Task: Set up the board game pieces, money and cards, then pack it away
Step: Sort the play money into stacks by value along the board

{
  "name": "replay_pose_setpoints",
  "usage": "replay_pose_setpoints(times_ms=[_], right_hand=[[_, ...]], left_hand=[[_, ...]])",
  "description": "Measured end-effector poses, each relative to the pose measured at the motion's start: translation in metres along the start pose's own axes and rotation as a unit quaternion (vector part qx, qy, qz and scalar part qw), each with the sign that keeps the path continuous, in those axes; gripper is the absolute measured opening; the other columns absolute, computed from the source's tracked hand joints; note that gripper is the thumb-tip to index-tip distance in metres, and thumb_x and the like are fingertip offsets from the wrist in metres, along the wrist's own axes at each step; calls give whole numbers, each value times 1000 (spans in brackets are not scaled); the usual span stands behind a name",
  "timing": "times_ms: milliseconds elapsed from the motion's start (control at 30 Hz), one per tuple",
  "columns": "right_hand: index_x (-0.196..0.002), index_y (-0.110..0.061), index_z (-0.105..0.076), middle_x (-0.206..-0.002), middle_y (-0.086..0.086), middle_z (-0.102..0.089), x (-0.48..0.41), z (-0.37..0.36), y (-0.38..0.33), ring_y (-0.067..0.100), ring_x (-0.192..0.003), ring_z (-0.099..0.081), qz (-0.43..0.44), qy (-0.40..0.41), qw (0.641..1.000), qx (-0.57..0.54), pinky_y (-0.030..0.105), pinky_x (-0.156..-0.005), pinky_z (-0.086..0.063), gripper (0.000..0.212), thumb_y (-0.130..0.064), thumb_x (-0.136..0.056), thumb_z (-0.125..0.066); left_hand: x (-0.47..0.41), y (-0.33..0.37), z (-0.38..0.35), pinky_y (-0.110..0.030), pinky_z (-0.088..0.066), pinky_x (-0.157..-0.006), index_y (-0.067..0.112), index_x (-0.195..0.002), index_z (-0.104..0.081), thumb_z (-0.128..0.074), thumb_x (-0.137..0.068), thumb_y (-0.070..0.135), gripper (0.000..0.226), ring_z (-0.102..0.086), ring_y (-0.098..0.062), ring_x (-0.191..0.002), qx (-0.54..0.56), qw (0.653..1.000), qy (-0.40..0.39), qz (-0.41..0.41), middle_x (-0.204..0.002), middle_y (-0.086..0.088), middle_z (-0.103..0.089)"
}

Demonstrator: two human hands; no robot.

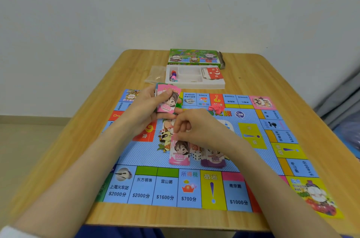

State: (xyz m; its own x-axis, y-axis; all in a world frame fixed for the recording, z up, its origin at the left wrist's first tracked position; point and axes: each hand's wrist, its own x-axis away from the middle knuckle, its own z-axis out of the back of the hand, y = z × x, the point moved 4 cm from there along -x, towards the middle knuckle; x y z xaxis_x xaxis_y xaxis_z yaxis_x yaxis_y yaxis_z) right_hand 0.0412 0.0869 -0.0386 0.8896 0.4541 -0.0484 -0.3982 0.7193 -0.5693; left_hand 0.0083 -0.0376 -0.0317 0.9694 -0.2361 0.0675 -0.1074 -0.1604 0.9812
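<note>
My left hand (145, 109): fingers clamped on money stack (167, 101). Right hand (196, 126): fingers pinch pink 5000 note (179, 153) on board (142, 157).

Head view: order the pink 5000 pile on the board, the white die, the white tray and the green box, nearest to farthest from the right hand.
1. Pink 5000 pile: at the right hand's fingertips.
2. White die: just right of that pile.
3. White tray: beyond the board.
4. Green box: behind the tray, farthest.
</note>
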Motion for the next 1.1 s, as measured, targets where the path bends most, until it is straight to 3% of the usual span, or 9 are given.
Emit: replay_pose_setpoints(times_ms=[133, 233, 400, 567, 667, 800, 900, 1000, 1100], right_hand=[[-82, -8, -67, -72, 1, -63, 1, 19, 8, 11, -66, -54, -44, 117, 992, -17, 27, -62, -41, 18, -15, -92, -54], [-88, -3, -62, -76, 9, -63, 3, 31, 11, 18, -69, -52, -62, 214, 970, -101, 29, -63, -39, 19, -14, -95, -49], [-90, -6, -57, -78, 8, -57, 8, 31, -3, -5, -57, -52, -24, 246, 948, -201, 8, -53, -41, 11, -17, -91, -61], [-79, -8, -57, -69, 2, -56, 7, 33, 4, 12, -64, -50, -29, 296, 938, -179, 19, -59, -42, 11, -11, -86, -66], [-78, -8, -60, -69, 4, -59, 6, 33, 6, 17, -66, -55, -22, 302, 937, -173, 25, -61, -45, 8, -7, -85, -65], [-86, -8, -69, -72, -5, -59, 5, 35, 8, -4, -67, -51, -9, 315, 939, -135, 9, -60, -38, 12, -4, -89, -58], [-87, -8, -69, -72, -9, -58, 5, 38, 9, -7, -66, -50, -18, 322, 935, -146, 8, -59, -35, 16, -4, -91, -54], [-81, -10, -67, -65, -8, -54, 4, 37, 9, -4, -57, -47, -41, 269, 943, -190, 12, -56, -37, 14, -11, -91, -58], [-75, -13, -66, -64, -2, -55, 2, 30, 6, 1, -54, -44, -54, 166, 965, -194, 14, -55, -36, 16, -18, -89, -62]], left_hand=[[0, -1, 2, -20, -55, -47, 12, -105, -58, -56, -92, 15, 14, -73, -19, -68, 35, 999, 3, 10, -85, -4, -75], [0, -2, 1, -21, -56, -48, 10, -109, -58, -63, -83, 19, 28, -73, -20, -69, 25, 1000, -8, 15, -87, -6, -75], [3, -7, -9, -25, -57, -48, 10, -102, -63, -65, -72, 18, 31, -71, -21, -62, -7, 998, -56, 19, -78, -4, -73], [3, -8, -12, -22, -54, -45, 12, -100, -62, -64, -73, 19, 28, -72, -22, -65, -8, 996, -84, 18, -78, -3, -73], [3, -8, -12, -23, -55, -46, 13, -102, -62, -64, -74, 21, 29, -72, -23, -67, -7, 996, -93, 16, -82, -3, -73], [1, -7, -10, -27, -58, -51, 15, -99, -63, -64, -74, 21, 25, -72, -20, -66, -15, 997, -71, 5, -81, -3, -74], [-2, -5, -4, -25, -57, -49, 14, -95, -60, -60, -86, 13, 9, -70, -14, -63, -9, 999, -31, -1, -74, 1, -73], [-4, -5, 1, -22, -54, -45, 13, -96, -57, -53, -94, 12, 4, -67, -11, -57, -16, 1000, 2, -5, -71, 2, -70], [-5, -5, 2, -20, -43, -37, 12, -100, -49, -44, -100, 16, 7, -55, -9, -48, 6, 1000, -6, -10, -68, 1, -58]])
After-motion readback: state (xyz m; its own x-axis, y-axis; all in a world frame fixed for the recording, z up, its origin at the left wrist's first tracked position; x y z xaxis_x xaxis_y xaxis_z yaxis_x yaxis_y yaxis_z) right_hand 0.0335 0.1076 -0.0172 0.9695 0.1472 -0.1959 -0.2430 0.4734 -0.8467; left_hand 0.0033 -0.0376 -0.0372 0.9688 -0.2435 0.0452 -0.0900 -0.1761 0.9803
